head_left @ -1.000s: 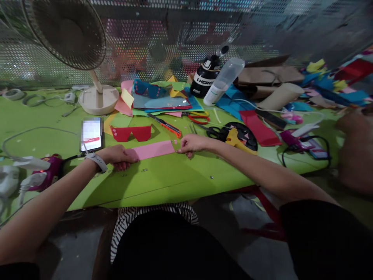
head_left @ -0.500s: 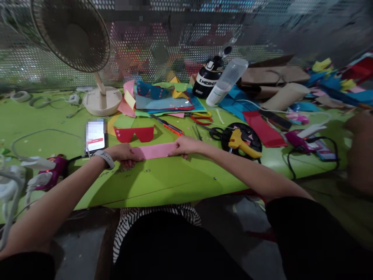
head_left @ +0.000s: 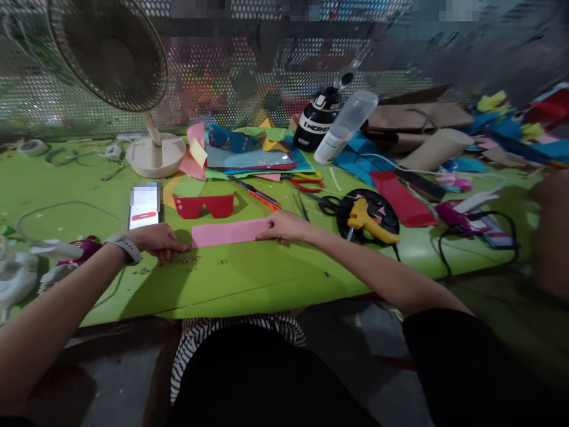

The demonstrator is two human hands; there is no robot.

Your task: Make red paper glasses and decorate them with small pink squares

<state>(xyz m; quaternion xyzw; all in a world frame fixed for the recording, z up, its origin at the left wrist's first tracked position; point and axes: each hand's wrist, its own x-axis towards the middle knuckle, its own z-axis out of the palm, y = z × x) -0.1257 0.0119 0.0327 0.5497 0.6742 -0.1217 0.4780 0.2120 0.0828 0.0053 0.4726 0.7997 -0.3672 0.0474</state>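
Observation:
A pink paper strip (head_left: 226, 232) lies lengthwise in front of me, near the table's front edge. My right hand (head_left: 282, 226) pinches its right end between thumb and fingers. At the other end, my left hand (head_left: 160, 241) is low over the table, its index finger stretched to the strip's lower left corner and the other fingers bent; I see nothing held in it. Small dark specks are scattered below that hand. Red paper glasses (head_left: 204, 205) lie just behind the strip, and an orange utility knife (head_left: 260, 196) is behind it to the right.
A phone (head_left: 144, 204) and a fan (head_left: 155, 155) stand at the left. Scissors (head_left: 331, 205) and a yellow glue gun (head_left: 368, 222) are right of my right hand. Behind are a black bottle (head_left: 313, 127), a clear bottle (head_left: 347, 127), blue paper glasses (head_left: 229, 139) and paper sheets.
My left hand has slid left off the strip, uncovering its left end. The right hand keeps its grip, almost unmoved.

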